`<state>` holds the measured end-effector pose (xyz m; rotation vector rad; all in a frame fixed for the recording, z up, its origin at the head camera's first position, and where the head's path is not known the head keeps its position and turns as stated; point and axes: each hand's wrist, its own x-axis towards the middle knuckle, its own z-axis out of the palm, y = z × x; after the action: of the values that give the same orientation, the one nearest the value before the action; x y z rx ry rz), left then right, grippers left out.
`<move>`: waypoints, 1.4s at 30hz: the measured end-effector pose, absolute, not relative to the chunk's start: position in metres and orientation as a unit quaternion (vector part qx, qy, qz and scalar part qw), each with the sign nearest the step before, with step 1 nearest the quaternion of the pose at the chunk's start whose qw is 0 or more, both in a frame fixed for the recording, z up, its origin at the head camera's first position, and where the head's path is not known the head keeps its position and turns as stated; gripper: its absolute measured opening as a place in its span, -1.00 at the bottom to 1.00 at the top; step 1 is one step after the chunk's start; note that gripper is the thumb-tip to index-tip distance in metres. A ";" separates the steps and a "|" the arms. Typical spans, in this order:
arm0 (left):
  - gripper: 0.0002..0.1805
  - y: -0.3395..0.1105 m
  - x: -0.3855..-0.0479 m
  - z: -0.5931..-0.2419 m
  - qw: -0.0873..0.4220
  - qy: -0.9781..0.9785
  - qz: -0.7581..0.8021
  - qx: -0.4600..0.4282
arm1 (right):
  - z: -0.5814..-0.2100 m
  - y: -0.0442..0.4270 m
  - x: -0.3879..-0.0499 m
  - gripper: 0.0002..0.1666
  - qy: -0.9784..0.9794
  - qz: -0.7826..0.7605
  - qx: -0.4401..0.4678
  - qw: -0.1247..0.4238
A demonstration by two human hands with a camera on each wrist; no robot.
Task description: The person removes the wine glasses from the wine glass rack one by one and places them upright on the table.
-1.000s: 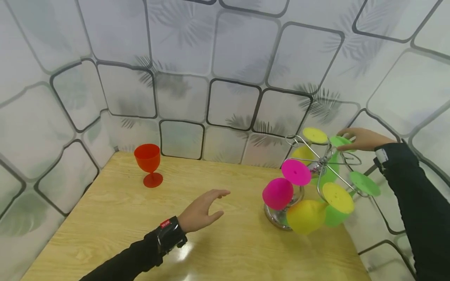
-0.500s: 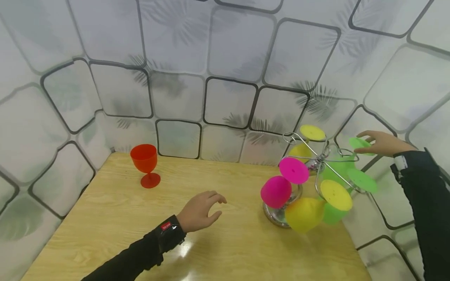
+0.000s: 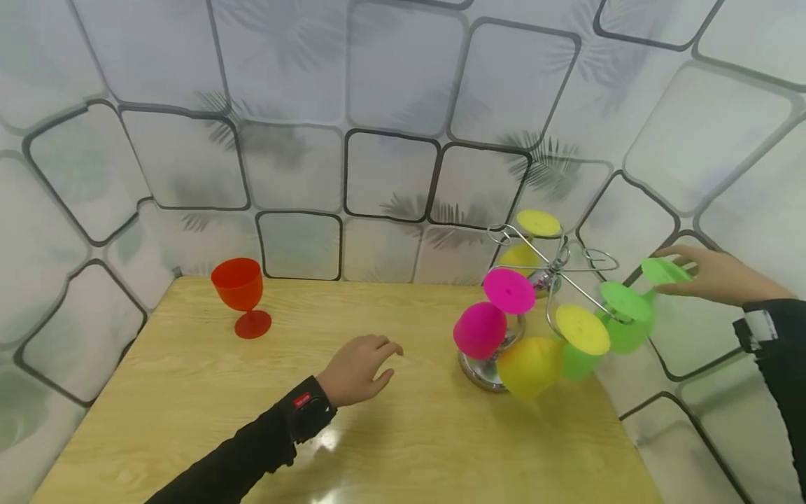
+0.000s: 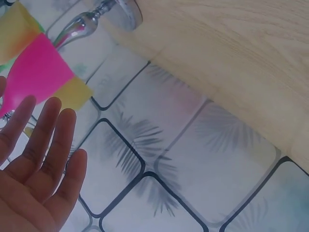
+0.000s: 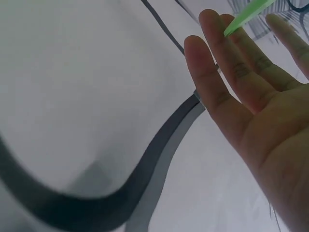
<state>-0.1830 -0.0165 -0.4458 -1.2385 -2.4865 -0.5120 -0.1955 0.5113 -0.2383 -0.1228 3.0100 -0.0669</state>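
Head view: right hand (image 3: 718,274) pinches an upturned green goblet (image 3: 633,334) beside the rack (image 3: 555,267); left hand (image 3: 356,371) has relaxed fingers.

No text can be read. A small red label (image 3: 302,400) sits on the black band (image 3: 317,416) at the wrist of the left hand (image 3: 354,371); it bears pale marks like a line of lettering, too small and blurred to make out. A whitish patch (image 3: 760,325) shows on the dark band (image 3: 744,337) behind the right hand (image 3: 723,275); whether it bears writing cannot be told.
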 end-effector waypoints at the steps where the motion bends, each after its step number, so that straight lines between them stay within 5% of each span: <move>1: -0.71 -0.017 -0.183 -0.446 0.156 -0.870 -0.181 -0.431 | -0.238 0.510 -0.192 -0.05 0.997 -0.022 -0.044 0.058; 8: -0.72 -0.018 -0.181 -0.445 0.148 -0.875 -0.192 -0.420 | -0.237 0.503 -0.161 -0.11 0.996 -0.023 -0.091 0.003; 23: -0.74 -0.017 -0.180 -0.446 0.145 -0.871 -0.212 -0.420 | -0.257 0.471 -0.110 -0.13 0.982 -0.034 -0.185 -0.009; 31: -0.73 -0.018 -0.181 -0.447 0.148 -0.870 -0.213 -0.420 | -0.255 0.421 -0.096 -0.07 0.959 -0.039 -0.281 -0.027; 42: -0.74 -0.020 -0.181 -0.444 0.153 -0.872 -0.211 -0.415 | -0.218 0.308 -0.117 -0.19 0.901 -0.033 -0.432 0.023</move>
<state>-0.1807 -0.0202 -0.4441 -1.1902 -2.4991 -0.6055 -0.1165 0.3080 -0.2184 -1.3371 2.7893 -0.1019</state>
